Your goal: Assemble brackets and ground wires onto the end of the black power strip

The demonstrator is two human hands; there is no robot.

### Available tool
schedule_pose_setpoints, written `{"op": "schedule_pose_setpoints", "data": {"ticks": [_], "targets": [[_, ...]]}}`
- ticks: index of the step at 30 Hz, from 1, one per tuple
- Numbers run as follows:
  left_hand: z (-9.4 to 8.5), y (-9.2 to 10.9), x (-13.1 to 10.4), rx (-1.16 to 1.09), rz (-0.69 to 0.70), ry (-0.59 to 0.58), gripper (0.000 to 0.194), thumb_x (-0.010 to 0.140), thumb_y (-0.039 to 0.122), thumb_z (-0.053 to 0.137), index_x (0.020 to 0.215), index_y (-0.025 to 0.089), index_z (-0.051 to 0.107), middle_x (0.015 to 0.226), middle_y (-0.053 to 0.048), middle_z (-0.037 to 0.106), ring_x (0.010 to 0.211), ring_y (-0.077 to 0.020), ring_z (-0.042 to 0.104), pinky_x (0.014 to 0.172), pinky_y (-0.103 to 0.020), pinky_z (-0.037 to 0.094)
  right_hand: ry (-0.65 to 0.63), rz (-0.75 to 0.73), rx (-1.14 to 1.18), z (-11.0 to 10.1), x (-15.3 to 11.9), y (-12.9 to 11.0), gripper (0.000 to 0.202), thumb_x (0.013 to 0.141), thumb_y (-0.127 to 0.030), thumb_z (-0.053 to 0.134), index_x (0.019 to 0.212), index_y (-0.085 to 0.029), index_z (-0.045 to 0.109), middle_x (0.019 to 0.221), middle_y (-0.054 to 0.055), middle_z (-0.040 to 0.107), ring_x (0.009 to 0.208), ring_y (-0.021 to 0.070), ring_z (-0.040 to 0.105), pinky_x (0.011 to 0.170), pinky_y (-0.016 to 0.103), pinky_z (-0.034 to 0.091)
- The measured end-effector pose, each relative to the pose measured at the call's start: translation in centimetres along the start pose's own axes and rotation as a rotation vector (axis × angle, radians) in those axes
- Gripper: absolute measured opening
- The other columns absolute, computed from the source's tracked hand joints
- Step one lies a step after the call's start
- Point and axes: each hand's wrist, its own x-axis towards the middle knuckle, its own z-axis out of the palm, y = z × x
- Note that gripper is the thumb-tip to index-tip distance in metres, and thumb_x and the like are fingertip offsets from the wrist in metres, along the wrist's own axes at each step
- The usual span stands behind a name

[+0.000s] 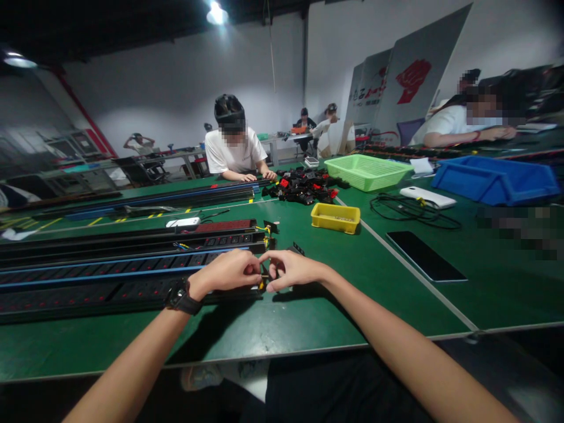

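Both my hands meet at the right end of a long black power strip point(145, 289) lying near the table's front edge. My left hand point(231, 271), with a black watch on its wrist, rests on the strip's end, fingers closed in a pinch. Beside its fingertips shows a short yellow wire point(261, 285). Opposite it, my right hand point(296, 270) curls thumb and fingers around a small black end cap point(298, 249), which is mostly covered. What lies between the left fingertips is hidden.
More strips point(220, 239) lie behind, one with a loose end piece point(272, 226). Rightward are a yellow bin point(335, 218), black and red parts point(304, 185), a green basket point(368, 171), a blue bin point(496, 179), cables point(414, 211) and a phone point(425, 256). A co-worker point(235, 144) works across the table.
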Motion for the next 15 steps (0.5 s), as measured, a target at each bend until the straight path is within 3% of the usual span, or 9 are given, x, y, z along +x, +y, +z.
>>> {"op": "schedule_pose_setpoints", "data": {"ticks": [8, 15], "targets": [[0.3, -1.4, 0.2, -0.12, 0.067, -0.041, 0.026, 0.094, 0.039, 0.062, 0.093, 0.019, 0.079, 0.078, -0.003, 0.072, 0.063, -0.0131, 0.058, 0.058, -0.024, 0.033, 0.01, 0.013, 0.033, 0.1, 0.0, -0.1, 0.065, 0.069, -0.036, 0.088, 0.124, -0.018, 0.059, 0.073, -0.007, 0.063, 0.061, 0.0093, 0.054, 0.056, 0.02, 0.04], [0.0, -1.4, 0.0, -0.121, 0.074, -0.034, 0.026, 0.094, 0.039, 0.063, 0.091, 0.019, 0.079, 0.079, -0.003, 0.071, 0.065, -0.0137, 0.058, 0.061, -0.024, 0.035, 0.002, 0.02, 0.065, -0.4, -0.2, -0.2, 0.062, 0.069, -0.038, 0.088, 0.119, -0.017, 0.058, 0.071, -0.007, 0.063, 0.058, 0.0093, 0.054, 0.053, 0.02, 0.039]]}}
